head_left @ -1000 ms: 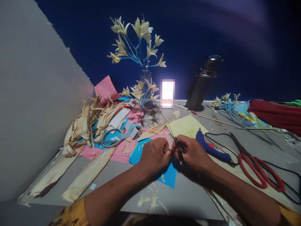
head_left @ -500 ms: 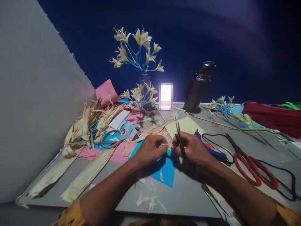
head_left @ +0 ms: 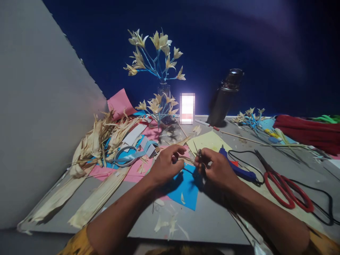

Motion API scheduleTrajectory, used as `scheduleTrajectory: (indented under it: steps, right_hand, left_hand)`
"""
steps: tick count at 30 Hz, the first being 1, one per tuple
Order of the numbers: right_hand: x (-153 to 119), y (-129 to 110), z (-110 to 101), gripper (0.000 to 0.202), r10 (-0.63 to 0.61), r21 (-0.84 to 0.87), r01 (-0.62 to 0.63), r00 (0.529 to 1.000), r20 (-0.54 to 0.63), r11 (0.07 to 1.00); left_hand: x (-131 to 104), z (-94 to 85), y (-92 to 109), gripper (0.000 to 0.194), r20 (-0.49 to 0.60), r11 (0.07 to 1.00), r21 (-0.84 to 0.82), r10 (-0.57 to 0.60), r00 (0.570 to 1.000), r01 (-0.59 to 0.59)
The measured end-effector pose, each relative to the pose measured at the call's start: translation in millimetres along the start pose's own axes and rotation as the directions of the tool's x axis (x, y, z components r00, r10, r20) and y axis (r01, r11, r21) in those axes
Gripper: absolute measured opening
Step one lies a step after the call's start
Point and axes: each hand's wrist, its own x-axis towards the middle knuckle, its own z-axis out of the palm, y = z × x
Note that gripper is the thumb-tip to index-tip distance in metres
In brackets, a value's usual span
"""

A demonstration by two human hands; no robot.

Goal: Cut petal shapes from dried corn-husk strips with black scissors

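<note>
My left hand [head_left: 166, 163] pinches a thin strip of dried corn husk [head_left: 186, 160] above a blue paper sheet [head_left: 186, 187]. My right hand [head_left: 216, 166] grips small dark scissors [head_left: 199, 158], their blades pointing up and left beside the husk strip. Both hands meet over the middle of the grey table [head_left: 212, 219]. Husk offcuts [head_left: 170, 223] lie on the table below my hands.
A pile of corn husks [head_left: 98, 145] and pink paper [head_left: 119, 101] lie left. A vase of husk flowers [head_left: 159, 60], a lit phone [head_left: 187, 108] and a dark bottle [head_left: 225, 94] stand behind. A blue glue gun [head_left: 239, 170] and red scissors [head_left: 284, 187] lie right.
My left hand has opened its fingers and shifted up along the husk strip. The small scissors in my right hand have tilted lower and closed toward the strip.
</note>
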Motion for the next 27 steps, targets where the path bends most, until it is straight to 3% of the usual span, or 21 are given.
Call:
scheduleTrajectory:
  steps: [3, 5, 8, 10, 12, 14, 16, 19, 21, 23, 24, 27]
  right_hand:
    - [1, -5, -4, 0.008, 0.030, 0.104, -0.027, 0.999, -0.024, 0.994]
    - [1, -9, -8, 0.015, 0.173, 0.321, -0.165, 0.985, 0.003, 0.933]
    - [3, -11, -10, 0.027, 0.369, 0.674, -0.416, 0.903, 0.222, 0.611]
    - [3, -9, -8, 0.029, 0.356, 0.764, -0.509, 0.852, 0.383, 0.397]
    - [4, -8, -4, 0.029, 0.332, 0.773, -0.558, 0.822, 0.463, 0.302]
    - [4, -9, -2, 0.030, 0.358, 0.776, -0.537, 0.833, 0.423, 0.332]
    - [3, -12, -3, 0.030, 0.392, 0.774, -0.465, 0.868, 0.304, 0.430]
    - [1, -17, -5, 0.026, 0.401, 0.733, -0.368, 0.905, 0.141, 0.573]
    - [0, -18, -6, 0.025, 0.385, 0.694, -0.336, 0.918, 0.091, 0.637]
    - [-1, -17, -6, 0.024, 0.348, 0.657, -0.322, 0.933, 0.096, 0.682]
    - [-1, -16, -6, 0.023, 0.324, 0.637, -0.322, 0.939, 0.118, 0.700]
    - [-1, -11, -3, 0.023, 0.264, 0.594, -0.316, 0.949, 0.175, 0.740]
  left_hand:
    - [1, -1.1, -3, 0.016, -0.016, 0.989, -0.101, 0.106, 0.994, -0.107]
    - [1, -0.1, -5, 0.015, -0.099, 0.974, -0.116, 0.182, 0.978, -0.193]
    - [-1, 0.5, -6, 0.014, -0.197, 0.943, -0.187, 0.237, 0.951, -0.274]
    - [-3, 0.5, -5, 0.015, -0.231, 0.932, -0.211, 0.246, 0.941, -0.295]
    - [-5, 0.8, -3, 0.015, -0.253, 0.929, -0.213, 0.248, 0.935, -0.303]
    - [-6, 1.5, -1, 0.015, -0.285, 0.935, -0.195, 0.236, 0.929, -0.297]
    - [-5, 2.2, 2, 0.015, -0.333, 0.948, -0.189, 0.182, 0.925, -0.254]
    - [-3, 3.5, 3, 0.019, -0.321, 0.902, -0.425, -0.069, 0.945, -0.078]
    - [-2, 5.6, 2, 0.023, -0.116, 0.696, -0.711, -0.257, 0.959, 0.100]
    - [-3, 9.1, 2, 0.031, 0.132, 0.453, -0.851, -0.304, 0.943, 0.265]
    - [-4, 11.4, 3, 0.032, 0.220, 0.388, -0.862, -0.290, 0.931, 0.325]
    - [-7, 17.2, 6, 0.023, 0.286, 0.390, -0.841, -0.270, 0.919, 0.376]
